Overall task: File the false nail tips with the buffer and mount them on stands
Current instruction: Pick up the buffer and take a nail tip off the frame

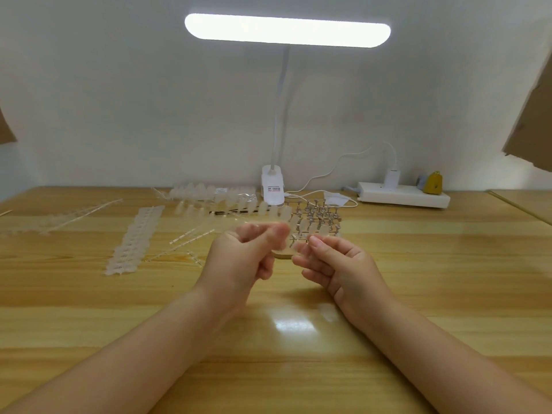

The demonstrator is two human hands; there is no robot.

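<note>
Two hands [239,255] over wooden table [89,309]

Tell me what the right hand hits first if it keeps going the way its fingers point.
The right hand points up-left toward the left hand, so its fingers would probably meet the left hand's fingers first. The blurred clear piece between them may come sooner; depth is unclear.
</note>
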